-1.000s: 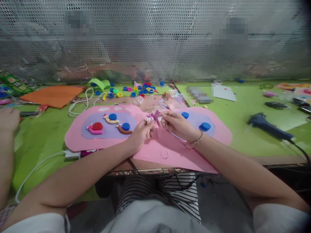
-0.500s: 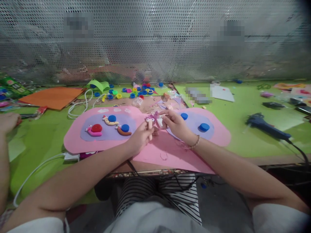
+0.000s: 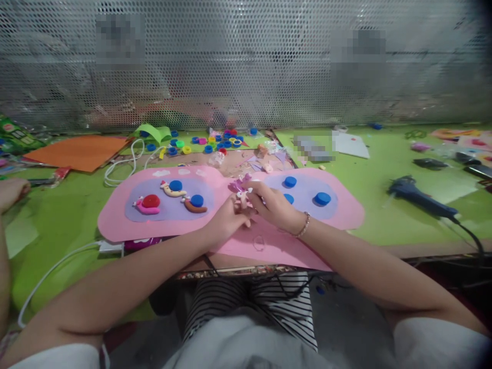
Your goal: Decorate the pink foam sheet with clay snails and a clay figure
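Between my two hands, over the pink cloud-shaped board (image 3: 111,223), is a small pale clay figure (image 3: 243,198) with white, dark-centred eyes. My left hand (image 3: 226,218) is closed round its lower part. Fingers bent together, my right hand (image 3: 275,206) touches the figure's head from the right; what is in its pinch is hidden. Just behind lies a purple packet-like piece (image 3: 240,183). To the left, clay snails with bottle-cap shells rest on a lilac patch: a pink one (image 3: 148,209), a cream one (image 3: 172,190) and a brown one (image 3: 195,207).
Blue bottle caps (image 3: 323,199) sit on the right lilac patch. A glue gun (image 3: 423,197) with a cord lies on the green table at right. Loose caps (image 3: 209,146), orange paper (image 3: 79,152) and a white cable (image 3: 123,169) lie behind. Another person's hand (image 3: 12,193) is at far left.
My right hand has moved down and its fingers now meet the clay figure's head. The figure has sunk slightly and tilted in my left hand. A blue cap beside my right hand is now uncovered.
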Available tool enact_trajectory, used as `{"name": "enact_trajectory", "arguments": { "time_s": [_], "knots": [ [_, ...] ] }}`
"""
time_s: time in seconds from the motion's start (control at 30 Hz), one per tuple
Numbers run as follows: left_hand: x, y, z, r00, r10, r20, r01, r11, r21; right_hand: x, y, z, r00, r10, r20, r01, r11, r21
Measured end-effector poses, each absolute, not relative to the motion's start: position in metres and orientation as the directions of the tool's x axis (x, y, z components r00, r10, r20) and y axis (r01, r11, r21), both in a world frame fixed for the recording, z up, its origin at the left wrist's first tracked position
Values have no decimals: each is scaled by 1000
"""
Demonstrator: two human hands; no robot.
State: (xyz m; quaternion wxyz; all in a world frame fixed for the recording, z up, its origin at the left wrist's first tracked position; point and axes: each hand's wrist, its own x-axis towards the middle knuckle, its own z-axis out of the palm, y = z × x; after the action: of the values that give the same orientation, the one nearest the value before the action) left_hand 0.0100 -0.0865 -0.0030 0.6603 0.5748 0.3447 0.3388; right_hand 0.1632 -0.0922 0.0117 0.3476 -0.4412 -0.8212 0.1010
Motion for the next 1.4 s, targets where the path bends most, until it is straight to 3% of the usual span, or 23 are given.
{"name": "enact_trajectory", "arguments": {
  "time_s": [0.27, 0.6, 0.97, 1.4],
  "knots": [
    [11, -90, -6, 583, 805, -108, -157, 243, 957, 161, -92, 11, -335, 802, 495, 662, 574, -482],
    [10, -91, -8, 594, 802, -71, -142, 191, 971, 161, -91, 9, -338, 807, 484, 690, 562, -457],
    [10, -90, -10, 599, 797, -82, -166, 224, 960, 162, -90, 7, -332, 824, 459, 686, 545, -483],
    [10, -90, -5, 602, 793, -97, -170, 245, 954, 164, -89, 7, -375, 806, 458, 699, 570, -432]
  ]
}}
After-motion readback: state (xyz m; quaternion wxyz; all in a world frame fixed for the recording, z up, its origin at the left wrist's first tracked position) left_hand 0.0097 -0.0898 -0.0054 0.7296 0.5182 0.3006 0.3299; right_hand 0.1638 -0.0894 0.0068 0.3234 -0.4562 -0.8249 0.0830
